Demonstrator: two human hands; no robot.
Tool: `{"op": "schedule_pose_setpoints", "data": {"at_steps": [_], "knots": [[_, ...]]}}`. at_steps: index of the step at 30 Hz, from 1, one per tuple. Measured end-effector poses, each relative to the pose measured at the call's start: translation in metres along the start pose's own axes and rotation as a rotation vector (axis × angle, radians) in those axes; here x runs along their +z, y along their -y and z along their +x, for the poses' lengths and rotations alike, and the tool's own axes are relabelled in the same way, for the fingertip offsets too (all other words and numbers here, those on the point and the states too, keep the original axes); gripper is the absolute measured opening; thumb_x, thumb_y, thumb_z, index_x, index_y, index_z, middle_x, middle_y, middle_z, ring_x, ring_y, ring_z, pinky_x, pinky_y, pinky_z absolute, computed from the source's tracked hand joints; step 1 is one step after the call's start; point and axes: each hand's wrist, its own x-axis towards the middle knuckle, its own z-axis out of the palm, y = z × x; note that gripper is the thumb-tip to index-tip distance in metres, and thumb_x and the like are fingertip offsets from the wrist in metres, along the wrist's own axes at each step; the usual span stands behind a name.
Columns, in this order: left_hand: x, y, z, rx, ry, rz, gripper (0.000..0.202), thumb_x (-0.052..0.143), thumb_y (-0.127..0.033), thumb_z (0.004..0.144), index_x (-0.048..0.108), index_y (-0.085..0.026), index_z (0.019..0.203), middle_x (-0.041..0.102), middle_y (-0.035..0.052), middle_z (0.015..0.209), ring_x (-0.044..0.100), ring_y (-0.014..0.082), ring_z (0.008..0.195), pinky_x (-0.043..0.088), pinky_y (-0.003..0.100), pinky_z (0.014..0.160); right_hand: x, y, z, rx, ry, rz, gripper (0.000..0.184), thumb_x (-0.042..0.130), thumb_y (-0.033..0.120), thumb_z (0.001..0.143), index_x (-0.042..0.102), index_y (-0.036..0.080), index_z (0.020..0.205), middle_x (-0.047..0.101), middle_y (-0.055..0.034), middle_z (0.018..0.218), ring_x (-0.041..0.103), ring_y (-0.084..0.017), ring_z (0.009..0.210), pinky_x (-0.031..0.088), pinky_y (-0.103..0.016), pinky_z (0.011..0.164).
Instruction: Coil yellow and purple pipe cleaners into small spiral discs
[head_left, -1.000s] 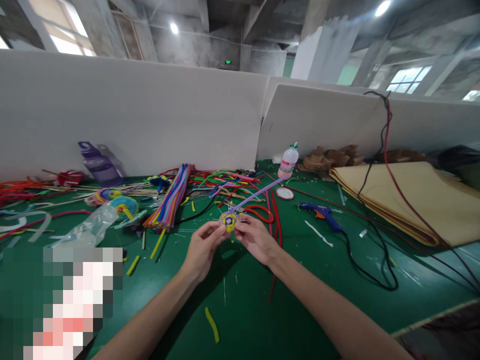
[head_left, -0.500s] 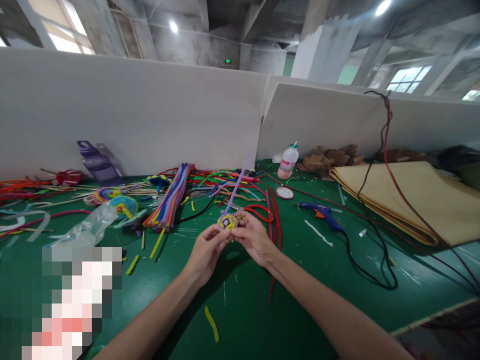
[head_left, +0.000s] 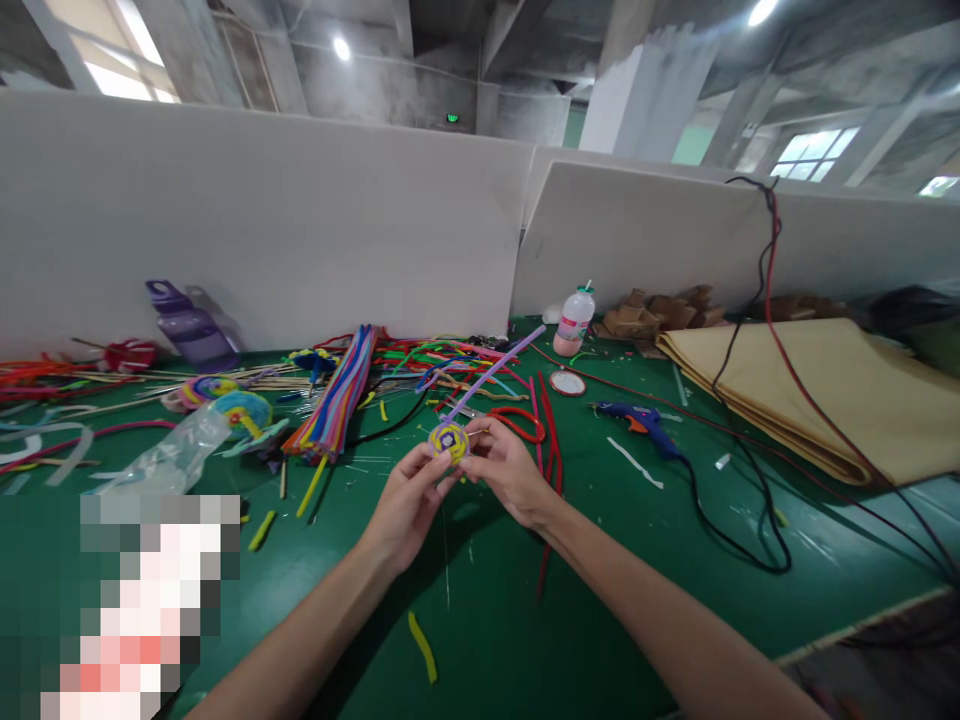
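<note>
Over the green table, my left hand and my right hand pinch a small woven disc of yellow and purple pipe cleaner between their fingertips. A long lilac pipe cleaner runs from the disc up and to the right, its free end in the air. Both hands are closed on the disc's rim, left hand on its left side, right hand on its right.
A bundle of coloured pipe cleaners and loose red ones lie just beyond the hands. A blue glue gun with a black cord lies to the right, beside tan sheets. A purple bottle and a small white bottle stand by the white partition.
The lilac pipe cleaner's free end swung from the right to upright and back towards the right. Both hands kept their hold on the disc, shifting slightly.
</note>
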Motion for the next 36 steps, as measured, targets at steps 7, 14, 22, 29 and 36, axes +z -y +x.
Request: {"op": "schedule_pose_setpoints", "data": {"at_steps": [7,14,22,29,36], "knots": [[-0.0013,-0.0036,0.0018,-0.015,0.014,0.044,0.015,0.063,-0.023,0.076,0.068,-0.015,0.087,0.068,0.0049,0.087,0.061,0.0137,0.081,0.047,0.030,0.084,-0.0004,0.0025,0.0014,0.026,-0.016,0.087,0.034,0.066,0.013,0.065,0.053,0.021,0.096,0.058,0.0007,0.080,0.051,-0.009,0.065,0.035,-0.020,0.052],[-0.0021,-0.0011,0.0010,0.002,-0.051,0.154,0.012,0.068,-0.021,0.070,0.070,-0.013,0.079,0.069,0.0042,0.083,0.061,0.0136,0.078,0.047,0.027,0.082,0.0003,0.0065,0.0006,0.045,-0.113,0.138,0.047,0.061,0.010,0.063,0.049,0.023,0.106,0.054,0.0045,0.076,0.048,-0.007,0.059,0.033,-0.019,0.050],[0.0004,0.0017,-0.0007,-0.011,-0.028,0.023,0.014,0.071,-0.020,0.067,0.070,-0.014,0.079,0.069,0.0045,0.085,0.061,0.0137,0.079,0.047,0.029,0.083,0.0036,0.0070,0.0003,0.081,-0.086,0.139,0.049,0.056,0.007,0.060,0.049,0.023,0.106,0.054,0.0045,0.073,0.044,-0.007,0.054,0.031,-0.020,0.048],[-0.0003,0.0007,0.0001,0.028,-0.081,0.057,0.006,0.071,-0.016,0.067,0.068,-0.014,0.072,0.067,-0.0004,0.073,0.060,0.0093,0.070,0.048,0.022,0.075,-0.0008,0.0037,0.0007,0.085,-0.067,0.148,0.051,0.055,0.006,0.061,0.049,0.023,0.109,0.055,0.0039,0.075,0.044,-0.006,0.054,0.031,-0.019,0.047],[0.0000,0.0030,-0.0017,-0.036,-0.034,-0.087,0.010,0.067,-0.017,0.071,0.068,-0.015,0.081,0.068,0.0016,0.089,0.062,0.0100,0.080,0.047,0.021,0.081,0.0070,0.0030,-0.0010,0.095,-0.050,0.169,0.054,0.057,0.006,0.059,0.051,0.023,0.110,0.057,0.0028,0.075,0.043,-0.006,0.053,0.030,-0.019,0.047]]}}
